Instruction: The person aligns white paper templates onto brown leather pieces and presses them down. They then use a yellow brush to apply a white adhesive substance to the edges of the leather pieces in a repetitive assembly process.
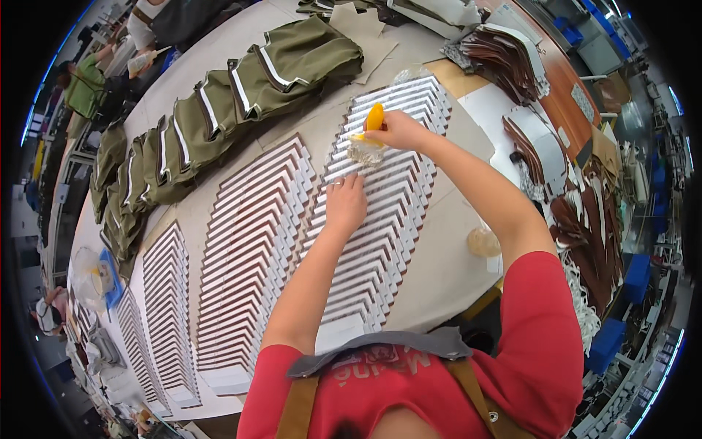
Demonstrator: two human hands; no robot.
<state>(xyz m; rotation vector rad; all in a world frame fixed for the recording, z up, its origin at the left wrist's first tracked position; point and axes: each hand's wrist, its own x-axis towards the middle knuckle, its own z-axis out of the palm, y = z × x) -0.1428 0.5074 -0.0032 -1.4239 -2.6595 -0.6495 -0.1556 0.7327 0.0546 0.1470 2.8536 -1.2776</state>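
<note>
My right hand (399,131) grips a brush (375,117) by its yellow handle. Its pale, clumped bristles rest against a long row of overlapping white strips with brown edges (365,234). My left hand (346,203) lies on the same row just nearer to me than the brush. Its fingers point away from me, laid out on the strips, and one finger wears a ring. Whether the left fingertips press a single strip is hard to see.
More rows of layered strips (245,263) lie to the left. Olive fabric pieces with white bands (292,58) stretch along the far left. Stacked brown and white pieces (504,62) sit at the far right. A tub (482,241) stands right; people work at the far left.
</note>
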